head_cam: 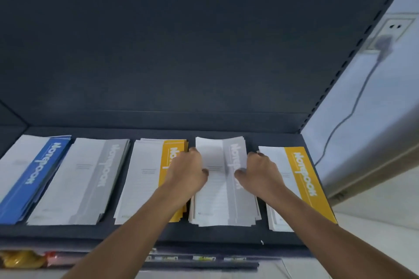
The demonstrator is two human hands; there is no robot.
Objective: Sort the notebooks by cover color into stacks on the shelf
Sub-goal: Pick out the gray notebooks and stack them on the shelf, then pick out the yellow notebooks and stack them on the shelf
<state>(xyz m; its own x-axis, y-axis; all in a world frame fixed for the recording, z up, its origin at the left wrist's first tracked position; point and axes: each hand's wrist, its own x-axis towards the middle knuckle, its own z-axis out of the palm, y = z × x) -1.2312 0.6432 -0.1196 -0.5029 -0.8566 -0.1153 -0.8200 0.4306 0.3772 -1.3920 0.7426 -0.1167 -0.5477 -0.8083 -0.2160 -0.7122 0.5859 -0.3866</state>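
Grey, blue and yellow notebooks are laid in five piles along the dark shelf [204,235]: a blue stack [36,176], a grey stack [86,179], a yellow stack [145,176], a second grey stack [223,199] and a second yellow stack [299,179]. The second grey stack is held at its sides by the left hand [188,172] and the right hand [260,172], with fingers curled round its edges. Most of the sorting looks done, but the matching piles may need to be joined. "Notebook" is printed in white on each cover.

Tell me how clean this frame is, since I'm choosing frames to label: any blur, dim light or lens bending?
Head view: dim, bluish light, no glare; the wide lens splays the shelf edges; the grey notebook stack held by the left hand and right hand has smeared print; items under the shelf lip are blurred.
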